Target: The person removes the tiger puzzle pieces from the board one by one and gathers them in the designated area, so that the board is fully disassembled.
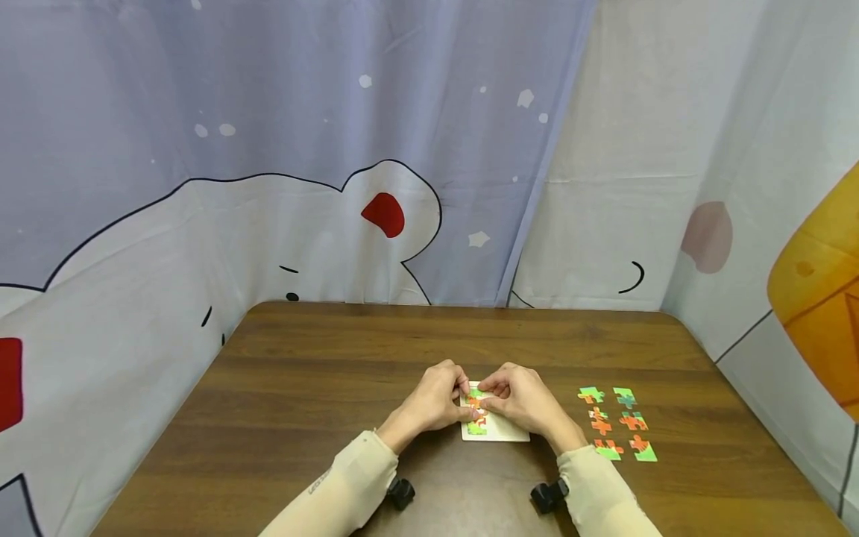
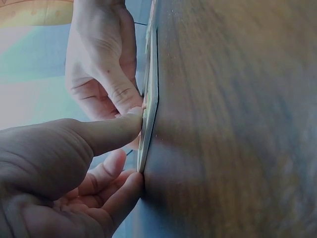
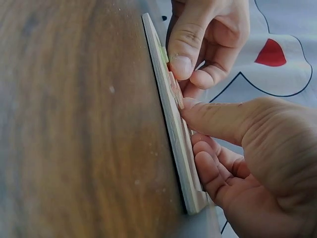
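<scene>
A small pale puzzle board (image 1: 505, 429) lies flat on the wooden table, green and orange jigsaw pieces (image 1: 477, 429) filling its left part. My left hand (image 1: 432, 399) grips the board's left side; in the left wrist view its thumb (image 2: 116, 133) presses on top while fingertips touch the edge. From the right, my right hand (image 1: 526, 403) bends over the board, thumb and fingers pinching at a jigsaw piece. The right wrist view shows that orange piece (image 3: 175, 90) slightly raised beside both thumbs. Fingers hide part of the picture.
To the right of the board, several loose jigsaw pieces (image 1: 600, 425) lie in two columns on the table (image 1: 322, 373). A printed curtain (image 1: 302, 112) hangs behind the table's far edge. Both wrists carry black camera mounts (image 1: 400, 494) over pale sleeves.
</scene>
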A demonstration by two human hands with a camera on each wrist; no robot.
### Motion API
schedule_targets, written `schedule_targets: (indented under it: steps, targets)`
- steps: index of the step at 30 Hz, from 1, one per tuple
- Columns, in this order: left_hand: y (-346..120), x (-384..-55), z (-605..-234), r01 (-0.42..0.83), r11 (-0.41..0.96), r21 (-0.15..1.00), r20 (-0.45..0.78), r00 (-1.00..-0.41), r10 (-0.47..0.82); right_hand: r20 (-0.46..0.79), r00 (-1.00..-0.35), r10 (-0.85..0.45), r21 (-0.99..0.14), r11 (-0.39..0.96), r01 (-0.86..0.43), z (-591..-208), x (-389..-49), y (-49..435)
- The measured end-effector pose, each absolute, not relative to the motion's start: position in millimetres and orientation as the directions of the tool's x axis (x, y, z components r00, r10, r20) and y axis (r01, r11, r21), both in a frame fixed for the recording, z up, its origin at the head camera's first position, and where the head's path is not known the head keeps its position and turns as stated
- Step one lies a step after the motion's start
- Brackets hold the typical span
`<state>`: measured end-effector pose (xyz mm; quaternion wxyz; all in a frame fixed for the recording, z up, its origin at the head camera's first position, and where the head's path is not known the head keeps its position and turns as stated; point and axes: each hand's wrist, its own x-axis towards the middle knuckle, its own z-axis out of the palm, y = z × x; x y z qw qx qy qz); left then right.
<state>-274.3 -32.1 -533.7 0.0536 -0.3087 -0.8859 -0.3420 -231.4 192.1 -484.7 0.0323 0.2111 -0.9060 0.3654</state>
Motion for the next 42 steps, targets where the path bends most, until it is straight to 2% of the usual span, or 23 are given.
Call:
schedule_targets:
  steps: [11, 19, 24, 29, 34, 39, 42]
  targets:
    - [-30.1, -287.8, -551.6, 0.549, 0.625, 0.555, 0.274, -0.83, 0.486, 0.203, -0.917, -0.344, -0.633, 0.669, -0.39, -489.0, -233.9, 188.3]
    - [-29.2, -282.7, -541.9, 0.554, 0.623, 0.552, 0.278, -0.827, 0.489, 0.211, -0.941, -0.264, -0.645, 0.685, -0.337, -485.4, -234.4, 187.4]
    - [-31.1, -285.2, -542.5, 0.557, 0.619, 0.554, 0.288, -0.826, 0.485, 0.195, -0.946, -0.259, -0.669, 0.67, -0.322, -481.2, -233.8, 188.0]
    - [-34.6, -270.5, -518.2, 0.571, 0.576, 0.586, 0.292, -0.811, 0.507, 0.178, -0.95, -0.257, -0.686, 0.66, -0.308, -481.5, -235.1, 188.4]
    - [-35.2, -247.0, -480.4, 0.498, 0.597, 0.629, 0.173, -0.838, 0.518, 0.176, -0.951, -0.255, -0.706, 0.641, -0.302, -483.7, -235.7, 190.8]
    - [-34.3, -263.7, -509.5, 0.555, 0.624, 0.55, 0.208, -0.815, 0.541, 0.165, -0.954, -0.251, -0.721, 0.629, -0.291, -485.7, -236.2, 193.7]
    - [-33.5, -274.7, -524.7, 0.561, 0.621, 0.548, 0.21, -0.811, 0.546, 0.166, -0.953, -0.253, -0.728, 0.621, -0.292, -485.5, -235.6, 195.6]
